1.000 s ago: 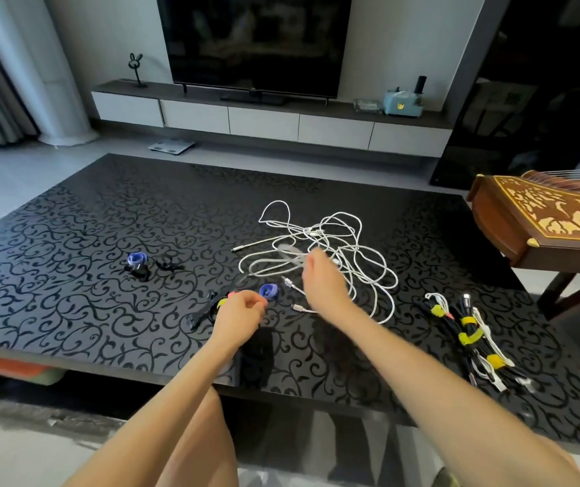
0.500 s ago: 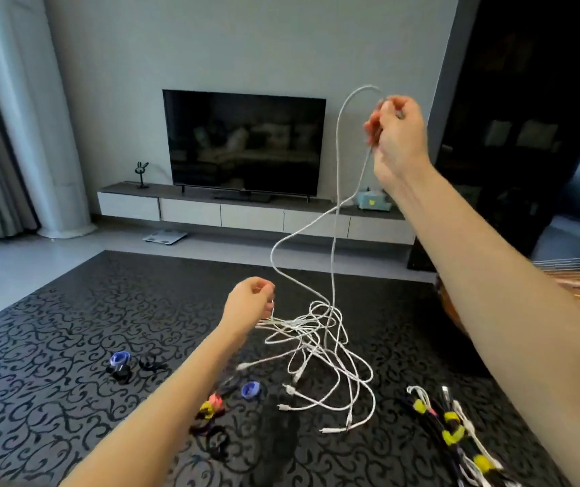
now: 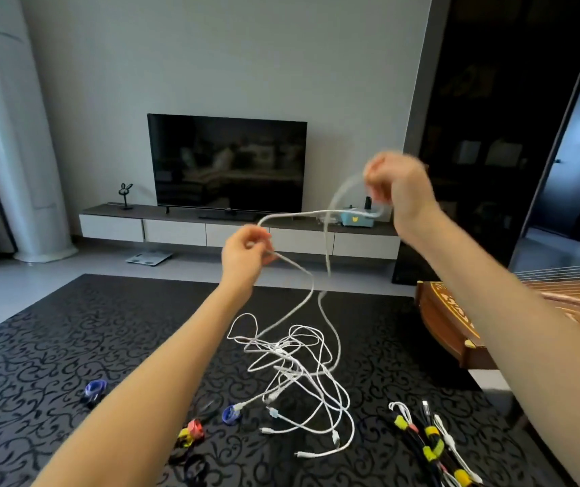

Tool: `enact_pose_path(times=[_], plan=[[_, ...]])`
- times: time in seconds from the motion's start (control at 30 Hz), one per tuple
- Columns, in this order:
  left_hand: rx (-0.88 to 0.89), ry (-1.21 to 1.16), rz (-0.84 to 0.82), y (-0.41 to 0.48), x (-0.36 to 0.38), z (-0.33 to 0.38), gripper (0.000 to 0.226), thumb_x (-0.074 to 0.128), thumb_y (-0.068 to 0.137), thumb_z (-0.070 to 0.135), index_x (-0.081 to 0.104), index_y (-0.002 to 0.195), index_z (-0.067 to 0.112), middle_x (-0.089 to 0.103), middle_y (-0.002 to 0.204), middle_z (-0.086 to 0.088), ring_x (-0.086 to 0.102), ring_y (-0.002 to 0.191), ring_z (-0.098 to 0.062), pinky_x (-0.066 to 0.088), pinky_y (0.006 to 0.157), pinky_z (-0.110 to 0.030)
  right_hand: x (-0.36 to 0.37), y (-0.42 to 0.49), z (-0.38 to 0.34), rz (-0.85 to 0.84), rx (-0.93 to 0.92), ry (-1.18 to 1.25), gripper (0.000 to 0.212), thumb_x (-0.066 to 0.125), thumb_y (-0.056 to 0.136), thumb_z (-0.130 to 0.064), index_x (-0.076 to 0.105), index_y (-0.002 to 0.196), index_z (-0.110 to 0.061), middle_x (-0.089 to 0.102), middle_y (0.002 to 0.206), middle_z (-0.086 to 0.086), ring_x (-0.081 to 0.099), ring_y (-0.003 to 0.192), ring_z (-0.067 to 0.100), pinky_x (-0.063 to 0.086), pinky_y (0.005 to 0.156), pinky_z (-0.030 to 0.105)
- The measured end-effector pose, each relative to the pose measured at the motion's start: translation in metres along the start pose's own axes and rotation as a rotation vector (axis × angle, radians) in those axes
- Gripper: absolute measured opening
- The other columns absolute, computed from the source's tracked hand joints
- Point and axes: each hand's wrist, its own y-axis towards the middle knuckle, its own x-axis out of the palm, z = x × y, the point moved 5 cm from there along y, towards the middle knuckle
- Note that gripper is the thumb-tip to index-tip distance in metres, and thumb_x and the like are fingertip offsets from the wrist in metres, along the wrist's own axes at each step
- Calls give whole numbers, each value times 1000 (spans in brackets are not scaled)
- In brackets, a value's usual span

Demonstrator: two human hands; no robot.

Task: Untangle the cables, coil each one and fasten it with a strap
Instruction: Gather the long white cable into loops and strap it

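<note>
Currently both grips are raised mid-frame above the bench (image 3: 71,346). Left grip (image 3: 246,251) pinches one white cable (image 3: 299,214) near frame centre. Right grip (image 3: 401,191) at centre right is motion-blurred, but its fingers look curled round a loop of the same cable. A slack span runs between them, and two strands drop from there into the tangle (image 3: 299,363) lying on the bench at lower centre.

We read the step as pulling one cable free of the pile. To do it well:
- use the left pinch as the anchor and feed the line hand over hand with the right
- lift gently so loops slide off rather than cinch
- if the whole pile rises, stop and part the crossing
- trace from a plug end; several plugs lie at the pile's lower edge

Loose straps (image 3: 190,430) lie lower left of the tangle. Bundled cables (image 3: 429,441) with yellow ties sit lower right, apart from it, so we should steer the freed line off them. Coiling only once the cable is clear.
</note>
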Motion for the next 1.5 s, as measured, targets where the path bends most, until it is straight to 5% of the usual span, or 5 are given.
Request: enact_pose_path(times=[0.37, 0.57, 0.8, 1.17, 1.5], plan=[[776, 709, -535, -50, 72, 89, 26, 42, 75, -12, 62, 85, 1, 53, 76, 1, 49, 67, -15, 41, 62, -24, 12, -70, 67, -67, -103, -747, 43, 62, 90, -22, 50, 130, -12, 59, 122, 6, 52, 113, 20, 41, 96, 35], [440, 445, -463, -65, 53, 60, 19, 47, 97, 33, 40, 99, 16, 67, 84, -7, 65, 77, -23, 52, 72, -35, 17, -78, 37, -159, -21, -377, 34, 42, 98, -12, 57, 68, -14, 47, 48, -5, 40, 40, 3, 34, 48, 20], [127, 588, -941, -152, 53, -32, 48, 42, 86, 58, 64, 106, 20, 68, 102, 6, 61, 98, -9, 44, 90, -24, -9, -68, 32, -108, 315, 512, 35, 30, 102, -11, 60, 85, -4, 31, 41, -8, 23, 38, 5, 17, 39, 17], [-363, -24, -536, -122, -35, -63, 49, 82, 62, 50, 62, 71, 7, 28, 51, 5, 28, 44, -8, 42, 48, -21, -102, -86, 113, 346, 522, 959, 38, 30, 99, -13, 54, 70, -10, 25, 41, -7, 19, 35, 7, 15, 36, 18], [98, 852, -670, -119, -4, 36, 28, 69, 84, 33, 65, 63, 15, 40, 48, 7, 37, 44, -4, 29, 46, -16, -17, -147, 96, -440, 270, -1107, 77, 61, 88, -30, 17, 149, -11, 41, 145, 9, 37, 134, 27, 27, 110, 43]])
